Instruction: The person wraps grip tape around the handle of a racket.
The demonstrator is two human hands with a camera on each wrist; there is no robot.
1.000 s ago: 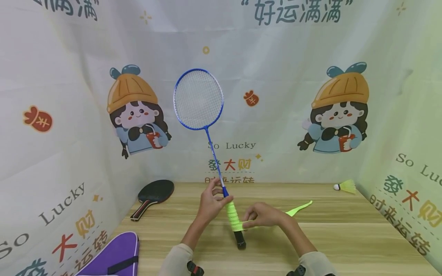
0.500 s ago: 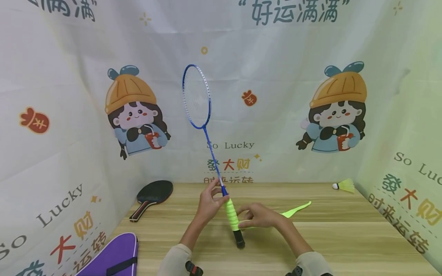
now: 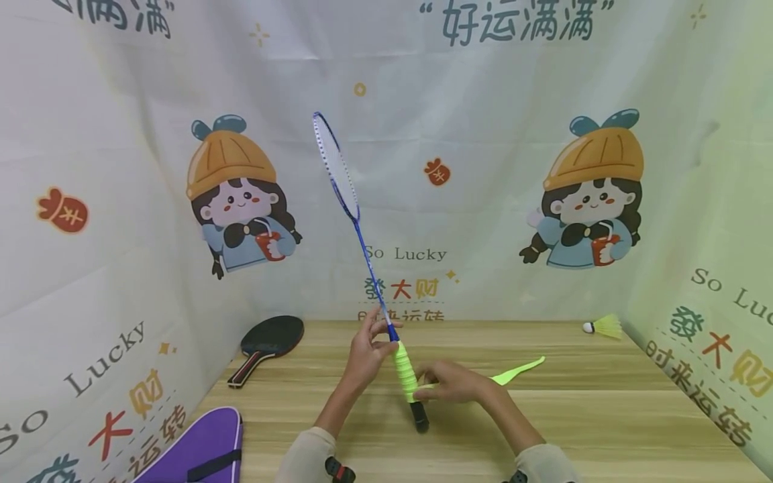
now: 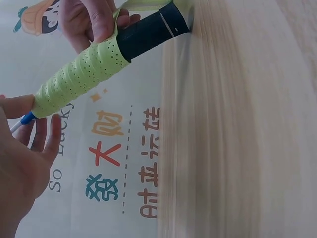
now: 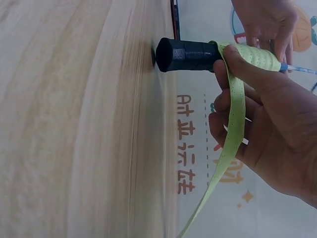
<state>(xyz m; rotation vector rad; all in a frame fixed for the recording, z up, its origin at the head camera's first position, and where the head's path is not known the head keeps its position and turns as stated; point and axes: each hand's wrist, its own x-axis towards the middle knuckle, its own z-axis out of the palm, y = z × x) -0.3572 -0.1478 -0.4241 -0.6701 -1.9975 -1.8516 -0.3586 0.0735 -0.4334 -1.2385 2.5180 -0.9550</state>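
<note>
Racket mid-scene, head up, tilted L. L hand pinches handle top, thumb vs. fingers; R hand pinches green tape nr wrap's lower edge, tail out R. Black butt bare. Paddle far L, purple case near L, shuttlecock far R.

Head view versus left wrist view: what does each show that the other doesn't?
Only the head view shows the racket head, paddle, shuttlecock, purple case and the loose end of the yellow-green wrap.

Only the left wrist view shows the wrap's small holes and the pale line around the black handle end.

Both show the coiled wrap, the left grip holding the racket near its top, the right grip at its lower edge, and the wooden table.
</note>
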